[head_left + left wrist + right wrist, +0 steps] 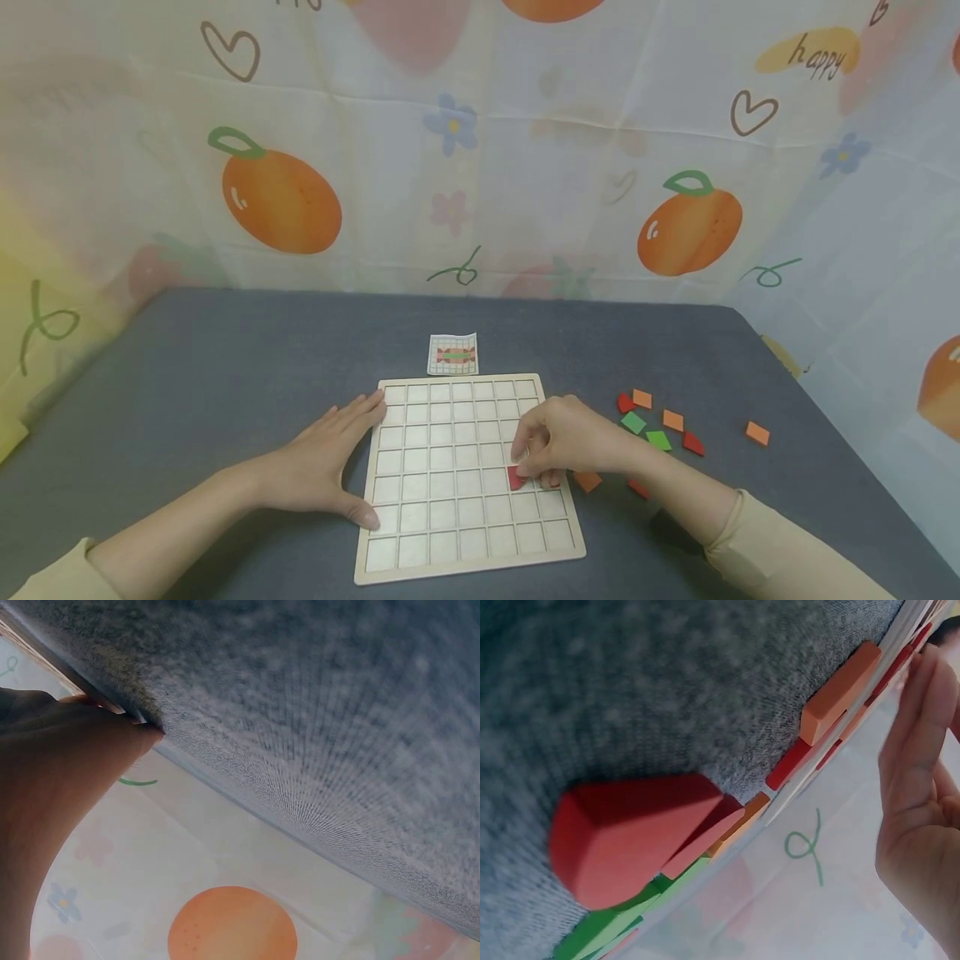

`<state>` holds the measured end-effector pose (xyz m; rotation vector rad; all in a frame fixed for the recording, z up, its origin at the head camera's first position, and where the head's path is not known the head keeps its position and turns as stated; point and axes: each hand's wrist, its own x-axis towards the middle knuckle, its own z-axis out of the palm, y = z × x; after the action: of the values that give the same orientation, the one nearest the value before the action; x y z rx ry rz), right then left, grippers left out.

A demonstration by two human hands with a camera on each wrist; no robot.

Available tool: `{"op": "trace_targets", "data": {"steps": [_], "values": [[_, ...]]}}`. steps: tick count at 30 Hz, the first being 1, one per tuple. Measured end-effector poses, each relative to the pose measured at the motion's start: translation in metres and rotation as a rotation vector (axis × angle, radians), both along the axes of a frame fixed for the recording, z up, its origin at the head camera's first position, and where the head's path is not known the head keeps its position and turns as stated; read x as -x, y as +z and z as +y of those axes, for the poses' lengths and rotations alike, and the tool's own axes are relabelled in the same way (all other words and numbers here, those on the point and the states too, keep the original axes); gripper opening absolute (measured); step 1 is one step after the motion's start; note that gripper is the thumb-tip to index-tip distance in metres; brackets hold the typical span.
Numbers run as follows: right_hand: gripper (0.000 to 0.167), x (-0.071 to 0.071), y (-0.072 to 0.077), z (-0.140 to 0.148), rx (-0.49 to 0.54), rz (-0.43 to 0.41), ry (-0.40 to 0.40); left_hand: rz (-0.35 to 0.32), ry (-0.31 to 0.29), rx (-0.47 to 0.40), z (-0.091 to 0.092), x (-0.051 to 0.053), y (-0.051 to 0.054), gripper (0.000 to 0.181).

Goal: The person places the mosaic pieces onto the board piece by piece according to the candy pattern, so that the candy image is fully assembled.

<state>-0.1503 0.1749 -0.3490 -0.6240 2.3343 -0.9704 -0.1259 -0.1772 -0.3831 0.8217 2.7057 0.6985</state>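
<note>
A wooden grid board [438,577] lies on the dark table, its cells pale. My left hand [311,467] rests along the board's left edge, fingers spread, thumb near the lower corner. Over the right part of the grid, my right hand [566,437] pinches a red tile with a rounded side [515,477] at one cell; the fingers partly cover it. Another bit of red shows under those fingers at the board's right edge. From the right wrist, the fingertips of the right hand [922,757] meet red at the board's surface.
A small pattern card [453,355] lies behind the board. Right of the board are scattered orange tiles [672,420], green tiles [633,422] and red tiles [693,443], some partly behind the right forearm. One orange tile [757,433] sits farther right. A printed curtain [480,167] hangs behind the table.
</note>
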Motion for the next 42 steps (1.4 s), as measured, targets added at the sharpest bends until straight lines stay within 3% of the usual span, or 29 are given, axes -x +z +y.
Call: {"op": "trace_targets", "data": {"steps": [13, 22, 33, 42], "values": [[0.01, 0.015, 0.017, 0.018, -0.019, 0.104, -0.083, -0.008, 0.001, -0.001, 0.001, -0.001, 0.003, 0.136], [0.014, 0.027, 0.019, 0.044, -0.058, 0.162, -0.005, 0.003, 0.006, 0.006, 0.001, 0.0, -0.002, 0.136], [0.019, 0.04, 0.009, 0.065, -0.084, 0.062, 0.044, 0.009, 0.003, -0.001, 0.001, 0.0, -0.001, 0.136], [0.017, 0.039, 0.005, 0.064, -0.129, 0.065, 0.106, 0.002, -0.002, -0.006, 0.001, -0.001, 0.002, 0.135]]}}
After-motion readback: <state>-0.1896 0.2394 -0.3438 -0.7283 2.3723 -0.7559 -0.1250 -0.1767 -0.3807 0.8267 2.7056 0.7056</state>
